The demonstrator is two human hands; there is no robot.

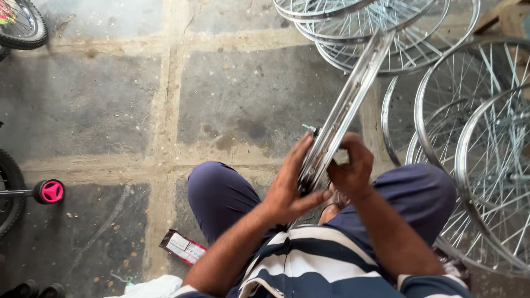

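A shiny silver metal bicycle wheel rim (345,107) is seen edge-on, held upright between the knees above the person's lap and tilted up and away toward the upper right. Its lower part is gripped from both sides. The left hand (290,185) is laid flat against the rim's left face, fingers extended along it and the thumb hooked underneath near the lower edge. The right hand (350,165) is curled over the rim's right face, fingers closed around it; what lies beneath those fingers cannot be made out. A short axle end (309,129) is observed protruding on the left side, just above the left hand.

The person is seated, with dark blue trousers (221,193) and a navy and white striped shirt (309,265) visible at the lower edge of the frame.

To the right, a stack of bare spoked silver wheels (486,149) is noted leaning together, close beside the right knee, and further spoked wheels (359,27) lie behind the held rim's upper end. The grey stone-slab floor (110,99) is marked by pale joints. A small red and white packet (182,246) lies on the floor just beside the left thigh. At the left edge, a pink stabiliser wheel (51,191) and part of a black tyre (10,198) are recorded, well apart from the hands.
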